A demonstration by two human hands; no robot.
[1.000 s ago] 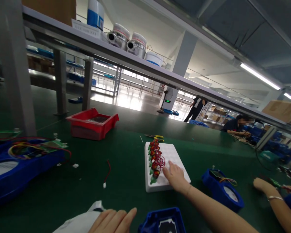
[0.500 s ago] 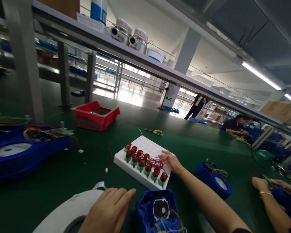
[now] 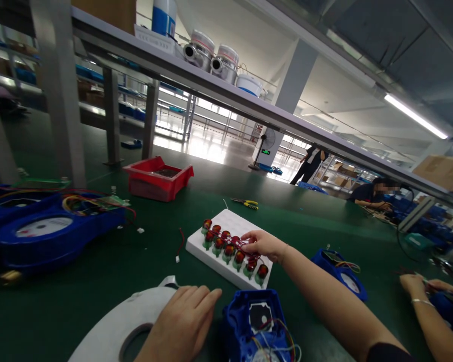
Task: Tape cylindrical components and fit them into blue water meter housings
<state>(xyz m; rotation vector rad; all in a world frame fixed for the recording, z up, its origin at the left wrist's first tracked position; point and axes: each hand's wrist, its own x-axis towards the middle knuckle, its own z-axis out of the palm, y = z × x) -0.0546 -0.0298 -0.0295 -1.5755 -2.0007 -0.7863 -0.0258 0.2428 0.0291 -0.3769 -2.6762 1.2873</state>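
Observation:
A white foam tray (image 3: 211, 251) lies on the green bench and holds several red-and-green parts (image 3: 226, 247) with thin red wires. My right hand (image 3: 263, 245) reaches over the tray, its fingers curled on the wires among the parts. My left hand (image 3: 183, 327) lies flat and open on a white round reel (image 3: 113, 329) near the front edge. Between my arms stands a blue housing (image 3: 254, 324) with coloured wires inside.
A red bin (image 3: 158, 178) and yellow-handled pliers (image 3: 245, 203) lie further back. Blue meter housings (image 3: 53, 231) with wiring sit at left, another blue housing (image 3: 340, 274) at right. A co-worker's hands (image 3: 423, 289) work at far right. A shelf runs overhead.
The white tray was turned and drawn closer to me. My right hand went from the tray's bare surface onto the red wires. My left hand stayed on the reel.

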